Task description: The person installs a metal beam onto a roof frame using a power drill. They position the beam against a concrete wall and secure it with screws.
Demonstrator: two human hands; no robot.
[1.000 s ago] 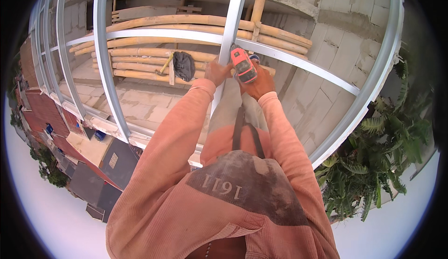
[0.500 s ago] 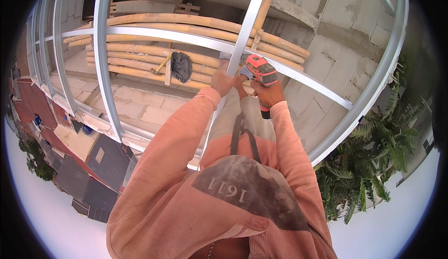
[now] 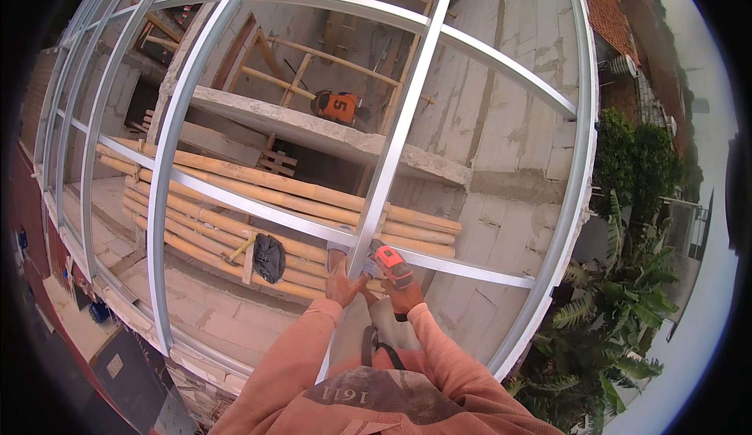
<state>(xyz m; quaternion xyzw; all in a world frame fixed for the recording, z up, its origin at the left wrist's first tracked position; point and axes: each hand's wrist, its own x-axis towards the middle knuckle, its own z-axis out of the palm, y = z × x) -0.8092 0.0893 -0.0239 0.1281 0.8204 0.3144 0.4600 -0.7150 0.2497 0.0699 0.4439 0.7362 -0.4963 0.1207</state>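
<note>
One long silver beam (image 3: pixel 403 121) runs toward the person, whose left hand (image 3: pixel 342 284) curls around its near part while the right hand (image 3: pixel 403 297) grips a red-and-black drill (image 3: pixel 394 267) just to the beam's right — nose toward the metal, though whether it touches cannot be told. Just beyond both hands passes a silver crossbar (image 3: pixel 486 273); below it lie bamboo poles (image 3: pixel 274 188), with a black bag (image 3: pixel 269 258) and a yellow-handled tool (image 3: pixel 241 248) on them. Farther off, lower down, is another person in an orange top (image 3: pixel 337 107).
</note>
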